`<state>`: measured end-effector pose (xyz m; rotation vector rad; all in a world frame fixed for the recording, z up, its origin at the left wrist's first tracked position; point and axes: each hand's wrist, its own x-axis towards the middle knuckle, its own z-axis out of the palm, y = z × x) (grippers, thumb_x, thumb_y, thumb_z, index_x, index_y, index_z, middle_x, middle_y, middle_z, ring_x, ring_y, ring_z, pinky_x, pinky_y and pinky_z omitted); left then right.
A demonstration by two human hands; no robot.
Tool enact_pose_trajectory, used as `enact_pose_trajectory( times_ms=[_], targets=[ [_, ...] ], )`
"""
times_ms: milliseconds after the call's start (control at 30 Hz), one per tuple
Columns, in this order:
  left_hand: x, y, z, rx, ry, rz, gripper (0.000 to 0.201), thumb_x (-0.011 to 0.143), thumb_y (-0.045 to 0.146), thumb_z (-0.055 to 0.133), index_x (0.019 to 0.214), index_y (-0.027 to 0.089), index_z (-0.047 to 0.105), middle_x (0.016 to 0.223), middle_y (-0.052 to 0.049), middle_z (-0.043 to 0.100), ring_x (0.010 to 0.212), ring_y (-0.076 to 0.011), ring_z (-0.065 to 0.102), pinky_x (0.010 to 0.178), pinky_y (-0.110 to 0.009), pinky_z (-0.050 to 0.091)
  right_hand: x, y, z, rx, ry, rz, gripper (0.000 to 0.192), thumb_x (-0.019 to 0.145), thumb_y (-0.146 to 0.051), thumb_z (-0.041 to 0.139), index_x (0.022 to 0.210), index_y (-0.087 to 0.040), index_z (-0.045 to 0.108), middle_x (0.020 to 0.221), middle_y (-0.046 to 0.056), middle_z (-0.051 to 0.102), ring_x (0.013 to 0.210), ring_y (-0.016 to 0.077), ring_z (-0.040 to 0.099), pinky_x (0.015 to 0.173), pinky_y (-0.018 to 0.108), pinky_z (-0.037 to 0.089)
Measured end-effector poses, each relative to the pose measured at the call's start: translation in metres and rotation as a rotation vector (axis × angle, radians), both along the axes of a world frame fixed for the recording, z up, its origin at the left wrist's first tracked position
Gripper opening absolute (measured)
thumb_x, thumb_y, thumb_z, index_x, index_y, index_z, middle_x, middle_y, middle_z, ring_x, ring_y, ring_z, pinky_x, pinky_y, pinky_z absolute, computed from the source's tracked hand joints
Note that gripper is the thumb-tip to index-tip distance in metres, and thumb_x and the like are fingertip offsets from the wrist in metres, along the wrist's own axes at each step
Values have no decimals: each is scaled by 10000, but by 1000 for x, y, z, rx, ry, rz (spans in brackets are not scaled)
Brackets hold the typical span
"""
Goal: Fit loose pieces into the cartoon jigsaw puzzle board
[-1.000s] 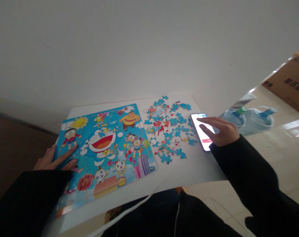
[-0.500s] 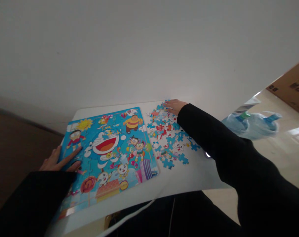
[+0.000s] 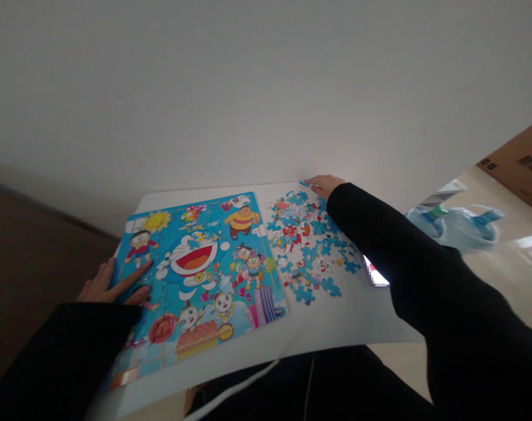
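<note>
A colourful cartoon puzzle board (image 3: 195,275) lies on the left half of a small white table (image 3: 336,318). My left hand (image 3: 112,285) rests flat on the board's left edge, fingers spread. Beside the board on the right is a pile of several loose blue puzzle pieces (image 3: 309,245). My right hand (image 3: 325,185) reaches over that pile to its far edge by the wall. Its fingertips touch a blue piece there, and the grip on it is too small to make out. My black sleeve crosses the pile's right side.
A lit phone (image 3: 375,276) lies at the table's right edge, mostly hidden under my right sleeve. Blue water jugs (image 3: 459,225) and a cardboard box (image 3: 520,158) stand on the floor to the right. A white cable (image 3: 230,386) hangs below the near edge.
My right hand left the phone and moved across the loose pieces to the pile's far edge. My left hand stayed on the board.
</note>
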<state>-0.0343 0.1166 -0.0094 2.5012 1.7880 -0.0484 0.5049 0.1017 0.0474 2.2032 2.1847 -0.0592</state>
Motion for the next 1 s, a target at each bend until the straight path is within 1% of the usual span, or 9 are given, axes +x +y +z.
enact_pose_trajectory(
  times_ms=[100,200,333,467,600,767,833,900,1000],
  targets=[
    [0,0,0,10,21,-23,518,908,456,227,1345,224,382,1478,-152,55,1361,-360,74,1073,-521,197,-4,13,-4,5,44,69,390,859,-181,442,1232,-182,554,1243,81,571,1129,223,537,981,378,407],
    [-1,0,-1,24,33,-47,508,913,438,236,1335,209,400,1462,-182,83,1356,-376,78,1063,-529,215,-13,13,-8,-11,65,149,431,825,-277,536,1244,-177,545,1233,91,578,1119,226,540,978,357,399],
    [-2,0,-2,51,25,-47,493,910,423,257,1321,209,424,1462,-179,102,1358,-367,87,1068,-522,212,-18,6,-5,-53,86,111,469,773,-307,597,1224,-185,565,1148,67,634,1032,211,592,912,306,437],
    [-1,-1,-2,25,9,-26,495,906,441,257,1334,238,401,1475,-154,72,1359,-364,92,1068,-531,208,-10,1,-2,-84,128,77,498,727,-274,633,1213,-182,572,1107,38,657,953,177,627,873,268,457],
    [1,-1,1,4,21,-28,505,908,447,242,1336,228,398,1477,-152,58,1362,-362,60,1075,-530,183,1,-4,-4,-53,169,88,454,708,-226,622,1161,-225,608,1077,3,671,891,150,648,832,254,478],
    [3,-2,5,-20,31,-30,530,910,439,236,1328,165,411,1468,-192,68,1361,-368,36,1079,-527,165,6,-4,-7,-46,137,55,372,719,-273,619,1087,-239,654,930,-15,709,764,138,663,734,242,501],
    [3,-3,6,-29,26,-27,539,912,445,223,1339,162,392,1471,-185,64,1364,-359,30,1080,-533,159,5,-4,-6,-56,111,48,358,732,-285,612,1085,-241,655,896,-18,711,744,135,658,728,242,502],
    [4,-3,6,-29,22,-15,528,915,442,224,1350,181,371,1480,-159,55,1366,-345,21,1084,-530,151,1,-3,-5,-43,82,37,349,767,-283,581,1107,-236,643,934,0,702,771,146,653,758,265,501],
    [4,-2,5,-23,30,-9,504,918,416,240,1340,185,389,1484,-153,52,1368,-337,33,1088,-514,157,-9,0,-4,7,47,67,412,810,-227,523,1219,-212,567,1139,60,632,966,190,612,872,322,469]
  ],
)
